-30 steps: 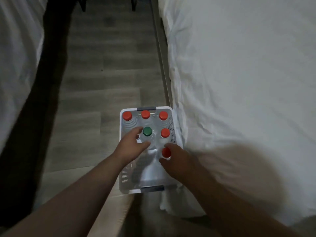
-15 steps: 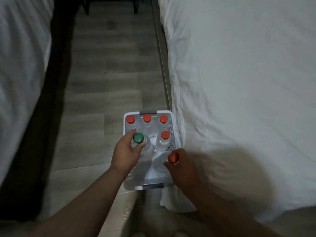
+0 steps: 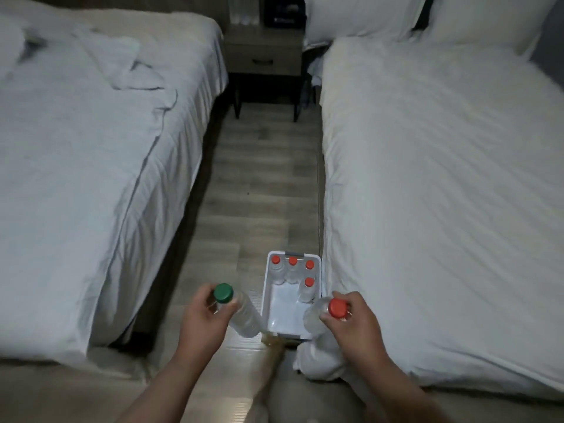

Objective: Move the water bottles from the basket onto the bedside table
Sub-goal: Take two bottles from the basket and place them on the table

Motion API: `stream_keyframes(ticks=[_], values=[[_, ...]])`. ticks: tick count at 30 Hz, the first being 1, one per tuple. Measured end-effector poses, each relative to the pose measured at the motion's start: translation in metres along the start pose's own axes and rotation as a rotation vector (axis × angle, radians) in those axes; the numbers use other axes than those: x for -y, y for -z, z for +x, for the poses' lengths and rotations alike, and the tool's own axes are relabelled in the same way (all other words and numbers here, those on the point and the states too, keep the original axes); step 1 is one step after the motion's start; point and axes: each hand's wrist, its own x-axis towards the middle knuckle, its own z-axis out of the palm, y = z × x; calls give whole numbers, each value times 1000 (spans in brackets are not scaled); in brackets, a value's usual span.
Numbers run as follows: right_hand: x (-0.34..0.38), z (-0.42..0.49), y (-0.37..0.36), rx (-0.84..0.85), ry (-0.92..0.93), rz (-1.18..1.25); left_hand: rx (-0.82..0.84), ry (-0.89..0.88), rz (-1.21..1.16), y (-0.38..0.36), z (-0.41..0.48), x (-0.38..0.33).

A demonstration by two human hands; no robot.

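A white basket [image 3: 265, 296] stands on the floor between two beds, with several red-capped bottles [image 3: 292, 268] upright at its far end. My left hand [image 3: 203, 319] grips a clear green-capped bottle [image 3: 242, 312] by its neck, lifted out to the left of the basket. My right hand [image 3: 351, 322] holds a clear red-capped bottle [image 3: 314, 314] by its cap end, raised over the basket's near right corner. The wooden bedside table [image 3: 264, 54] stands far ahead between the bed heads.
A bed with rumpled white sheets [image 3: 91, 148] lies on the left and another white bed [image 3: 442, 178] on the right, leaving a narrow strip of wood floor [image 3: 262, 184] that runs to the table. Dark objects [image 3: 283, 12] sit on the tabletop.
Both hands have lifted their bottles out of the basket and moved apart. The camera has tilted up, bringing the beds and the bedside table into view.
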Motion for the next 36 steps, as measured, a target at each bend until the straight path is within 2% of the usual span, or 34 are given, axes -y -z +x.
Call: stream_keyframes(ticks=[6,12,15,23,30,36], values=[[75,-65,54,12,96,159,-182,-18,-160,77,-67,-79],[127,-88,62,168,256,146,-310,-62,-210,127,-101,-106],[148,-90,52,204,275,146,-327,-87,-218,145,-102,-112],[203,-64,-10,263,266,86,-285,-82,-222,195,-42,-95],[271,-26,-76,158,179,96,-137,-57,-257,262,66,-85],[319,0,-106,29,182,137,-53,-88,-207,294,143,-105]])
